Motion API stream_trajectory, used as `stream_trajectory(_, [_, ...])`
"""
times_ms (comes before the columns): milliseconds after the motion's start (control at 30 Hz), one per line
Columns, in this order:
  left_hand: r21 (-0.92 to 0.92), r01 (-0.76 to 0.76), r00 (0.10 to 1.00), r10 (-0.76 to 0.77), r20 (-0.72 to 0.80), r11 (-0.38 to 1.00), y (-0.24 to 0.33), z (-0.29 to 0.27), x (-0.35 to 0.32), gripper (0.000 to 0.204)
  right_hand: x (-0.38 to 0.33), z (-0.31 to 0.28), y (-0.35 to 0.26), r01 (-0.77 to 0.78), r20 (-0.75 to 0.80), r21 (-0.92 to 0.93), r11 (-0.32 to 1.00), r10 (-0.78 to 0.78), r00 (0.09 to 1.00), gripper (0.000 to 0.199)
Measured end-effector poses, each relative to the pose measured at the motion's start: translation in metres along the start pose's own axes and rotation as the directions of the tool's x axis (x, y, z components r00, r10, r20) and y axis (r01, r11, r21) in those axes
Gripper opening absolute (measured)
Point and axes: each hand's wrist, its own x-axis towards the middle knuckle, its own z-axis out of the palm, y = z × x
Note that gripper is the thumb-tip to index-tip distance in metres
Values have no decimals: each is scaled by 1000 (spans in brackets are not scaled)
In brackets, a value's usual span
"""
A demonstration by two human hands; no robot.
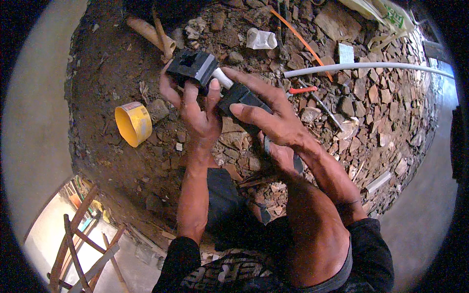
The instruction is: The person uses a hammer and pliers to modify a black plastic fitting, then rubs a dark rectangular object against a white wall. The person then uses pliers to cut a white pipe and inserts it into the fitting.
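Note:
My left hand (198, 110) is closed round a black, box-shaped piece (193, 66) with a dark opening in its top face and a grey strip along one edge. In my right hand (276, 117) is a second black block (242, 100), gripped between thumb and fingers. A short whitish cylinder (223, 78) lies between the two black pieces, close to my left fingertips. Whether all of these are one joined thing I cannot tell. Both hands are held in front of me, above rubble-strewn ground. My bare knee and lower leg sit beside the right forearm.
Left of my hands stands a yellow cylindrical container (132, 124). A pale pipe (366, 66) crosses the rubble at right, near an orange strip (303, 41) and a red-handled tool (303, 90). A crumpled white cup (261, 39) lies ahead. Crossed wooden poles (80, 244) stand lower left.

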Motion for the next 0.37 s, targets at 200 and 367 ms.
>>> stream_trajectory(200, [75, -73, 997, 76, -34, 994, 1, 0, 0, 38, 1, 2, 4, 165, 5, -149, 975, -166, 986, 68])
stream_trajectory(367, [-29, -32, 997, 30, -70, 999, 1, 3, -3, 39, -3, 5, -2, 56, 17, -48, 997, -56, 998, 71])
